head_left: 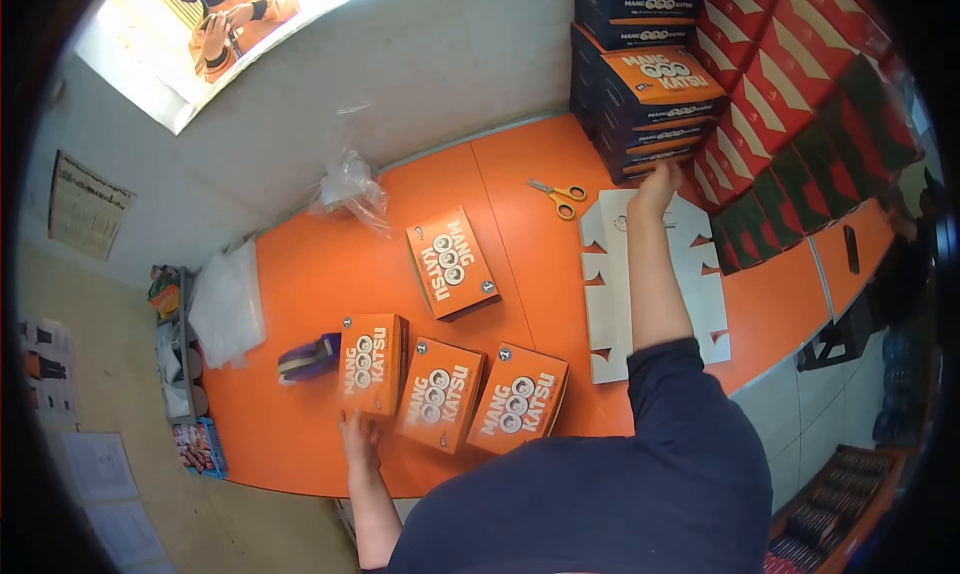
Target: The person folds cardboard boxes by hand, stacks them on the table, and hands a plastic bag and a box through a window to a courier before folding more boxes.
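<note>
My left hand (359,440) is at the near edge of an orange "Mang Katsu" box (370,362), fingers spread and fingertips right at its lower corner. Two more orange boxes, one in the middle (440,394) and one on the right (520,399), lie beside it in a row. Another orange box (452,262) sits farther back. My right arm stretches over a white flat die-cut cardboard (610,314). At its end my right hand (655,189) reaches the foot of a stack of dark-sided boxes (660,114); its fingertips are partly hidden there.
Yellow-handled scissors (565,199) lie left of the white cardboard. A purple tape dispenser (312,358) and plastic bags (228,304) are on the left. Red boxes (770,104) are piled at the back right. A person (235,19) stands beyond the window opening.
</note>
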Action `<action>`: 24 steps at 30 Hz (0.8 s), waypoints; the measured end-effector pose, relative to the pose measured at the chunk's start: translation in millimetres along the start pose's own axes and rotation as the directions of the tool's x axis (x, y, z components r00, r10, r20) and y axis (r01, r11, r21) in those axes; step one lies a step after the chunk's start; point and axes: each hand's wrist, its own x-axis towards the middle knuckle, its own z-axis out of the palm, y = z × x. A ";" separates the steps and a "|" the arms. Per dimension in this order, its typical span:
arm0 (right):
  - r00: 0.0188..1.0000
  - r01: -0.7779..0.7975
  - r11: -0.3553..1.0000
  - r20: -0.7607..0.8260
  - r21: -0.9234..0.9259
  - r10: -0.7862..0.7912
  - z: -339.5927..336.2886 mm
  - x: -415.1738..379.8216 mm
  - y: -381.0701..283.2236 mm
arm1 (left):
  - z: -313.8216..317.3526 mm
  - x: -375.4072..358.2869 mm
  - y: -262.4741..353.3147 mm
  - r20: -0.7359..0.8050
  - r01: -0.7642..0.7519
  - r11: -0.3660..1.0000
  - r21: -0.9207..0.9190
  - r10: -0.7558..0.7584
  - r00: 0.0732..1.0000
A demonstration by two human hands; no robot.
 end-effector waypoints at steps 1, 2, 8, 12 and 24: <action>0.997 0.033 0.986 -0.065 -0.164 -0.045 7.6 -23.1 -12.2 | 1.6 5.9 -4.2 0.026 0.018 0.998 -0.053 -0.016 1.000; 0.986 0.075 0.969 0.160 -0.236 -0.037 14.2 -33.9 -21.6 | 5.5 8.0 -5.1 0.051 0.026 0.996 -0.085 -0.022 0.998; 0.799 0.171 0.920 0.596 -0.353 0.080 72.7 -52.3 -59.0 | 23.9 24.7 0.5 0.166 0.081 0.971 -0.227 -0.044 0.985; 0.841 0.018 0.944 0.516 -0.329 0.164 84.4 -53.0 -70.8 | 49.1 14.5 17.5 0.256 0.078 0.879 -0.470 0.051 0.965; -0.055 0.587 0.783 0.955 -0.206 0.293 37.0 -272.1 -35.3 | 38.1 -10.1 41.5 0.093 -0.217 0.802 -0.557 0.320 0.943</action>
